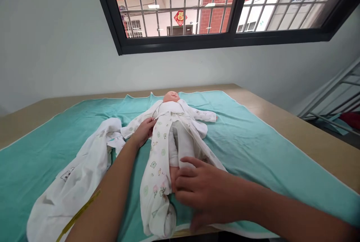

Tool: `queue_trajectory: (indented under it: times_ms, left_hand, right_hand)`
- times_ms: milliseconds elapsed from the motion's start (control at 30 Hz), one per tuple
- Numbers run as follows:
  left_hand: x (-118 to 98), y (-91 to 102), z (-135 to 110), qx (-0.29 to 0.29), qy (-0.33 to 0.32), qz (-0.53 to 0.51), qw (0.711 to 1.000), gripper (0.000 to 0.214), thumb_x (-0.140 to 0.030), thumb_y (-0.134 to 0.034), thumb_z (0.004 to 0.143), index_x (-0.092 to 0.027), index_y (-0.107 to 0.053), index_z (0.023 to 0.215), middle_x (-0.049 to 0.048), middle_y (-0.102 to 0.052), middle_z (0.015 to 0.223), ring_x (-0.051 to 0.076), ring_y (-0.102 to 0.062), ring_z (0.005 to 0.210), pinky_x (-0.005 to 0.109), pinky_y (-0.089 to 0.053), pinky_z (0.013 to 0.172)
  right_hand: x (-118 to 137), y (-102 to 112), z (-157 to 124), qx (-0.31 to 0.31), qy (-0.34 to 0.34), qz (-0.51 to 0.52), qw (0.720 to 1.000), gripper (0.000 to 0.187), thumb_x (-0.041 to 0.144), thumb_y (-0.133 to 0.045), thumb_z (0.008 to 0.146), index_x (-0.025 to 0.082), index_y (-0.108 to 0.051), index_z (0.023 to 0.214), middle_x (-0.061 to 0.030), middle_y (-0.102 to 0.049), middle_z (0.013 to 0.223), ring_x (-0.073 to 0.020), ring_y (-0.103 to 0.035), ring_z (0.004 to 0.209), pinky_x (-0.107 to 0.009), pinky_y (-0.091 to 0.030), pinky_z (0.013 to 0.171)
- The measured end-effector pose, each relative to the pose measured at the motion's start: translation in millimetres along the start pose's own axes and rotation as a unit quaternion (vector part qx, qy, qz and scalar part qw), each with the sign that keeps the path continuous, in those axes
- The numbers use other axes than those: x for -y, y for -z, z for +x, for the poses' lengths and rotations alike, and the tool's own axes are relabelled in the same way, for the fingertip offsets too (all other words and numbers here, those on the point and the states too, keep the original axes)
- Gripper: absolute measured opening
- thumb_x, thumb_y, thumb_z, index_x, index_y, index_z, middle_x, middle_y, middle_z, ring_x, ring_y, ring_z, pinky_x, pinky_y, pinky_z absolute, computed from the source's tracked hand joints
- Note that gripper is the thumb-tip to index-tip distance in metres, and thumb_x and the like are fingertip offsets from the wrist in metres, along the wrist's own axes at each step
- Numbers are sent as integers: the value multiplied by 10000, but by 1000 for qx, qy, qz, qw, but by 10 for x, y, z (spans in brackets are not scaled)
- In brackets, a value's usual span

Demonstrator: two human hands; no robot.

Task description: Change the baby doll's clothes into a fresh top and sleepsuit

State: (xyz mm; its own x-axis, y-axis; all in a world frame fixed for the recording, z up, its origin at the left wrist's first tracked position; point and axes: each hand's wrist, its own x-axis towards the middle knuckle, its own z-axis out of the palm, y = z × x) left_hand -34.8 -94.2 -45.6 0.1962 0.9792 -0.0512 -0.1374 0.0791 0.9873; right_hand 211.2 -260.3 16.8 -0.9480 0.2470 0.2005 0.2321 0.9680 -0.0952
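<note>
A baby doll (171, 96) lies on its back with its head toward the wall. It wears an opened white printed romper (160, 159) and white pants (185, 142); one romper leg lies spread toward me. My left hand (144, 132) is at the doll's side, its fingers closed at the romper's edge. Over the doll's lower legs is my right hand (206, 189), with loosely bent fingers apart and the thumb lower down. Its fingertips reach a bare doll leg (173, 176); the other lower leg is hidden beneath this hand.
A green cloth (253, 152) covers much of the wooden table (270, 118). Left of the doll lies a crumpled white garment (81, 182), partly behind my left forearm. A barred window (180, 41) is in the wall, and a metal frame (332, 92) stands at right.
</note>
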Motion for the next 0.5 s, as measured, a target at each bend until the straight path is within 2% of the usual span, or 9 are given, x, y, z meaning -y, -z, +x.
queue_trajectory:
  times_ms: [67, 133, 200, 300, 400, 500]
  left_hand:
    - [0, 10, 0, 3, 1, -4, 1000, 343, -414, -762, 678, -167, -562, 808, -49, -546, 681, 80, -500, 604, 185, -387, 545]
    - [1, 19, -2, 7, 3, -5, 1000, 350, -421, -763, 675, -168, -559, 806, -51, -541, 676, 79, -497, 596, 184, -388, 535]
    - [-2, 23, -8, 8, 7, -5, 1000, 363, -432, -767, 669, -170, -557, 807, -52, -539, 671, 78, -496, 588, 184, -390, 528]
    - [-16, 17, -23, 6, 9, -3, 1000, 381, -444, -773, 654, -171, -555, 806, -55, -538, 661, 76, -490, 575, 183, -389, 517]
    - [-34, 4, -40, 6, 7, -3, 1000, 397, -452, -779, 639, -170, -556, 811, -54, -542, 662, 78, -497, 580, 184, -397, 519]
    - [-48, -2, -53, 7, 4, -3, 1000, 408, -463, -776, 635, -174, -551, 814, -55, -537, 663, 80, -500, 581, 183, -393, 510]
  right_hand:
    - [82, -83, -125, 6, -32, -30, 999, 278, 365, -589, 876, 182, -562, 1083, -67, -644, 1076, -215, -559, 1073, -483, -233, 1137]
    - [101, -121, -203, -9, -62, -51, 997, 174, 251, -547, 900, 183, -565, 1059, -47, -655, 1028, -182, -579, 1044, -455, -243, 1148]
    - [103, -118, -238, -46, -77, -67, 994, 146, 151, -510, 892, 181, -575, 1020, -29, -665, 960, -160, -597, 1000, -432, -276, 1141]
    - [107, -76, -268, -114, -94, -90, 985, 213, 75, -501, 860, 171, -576, 1035, -24, -670, 917, -147, -610, 946, -405, -353, 1097]
    - [99, -55, -344, -157, -116, -134, 971, 258, 82, -531, 854, 167, -568, 1096, -44, -676, 968, -156, -616, 958, -386, -437, 1009]
    - [96, -100, -485, -170, -139, -194, 956, 332, 171, -594, 851, 156, -548, 1179, -88, -666, 1078, -209, -608, 1024, -386, -495, 875]
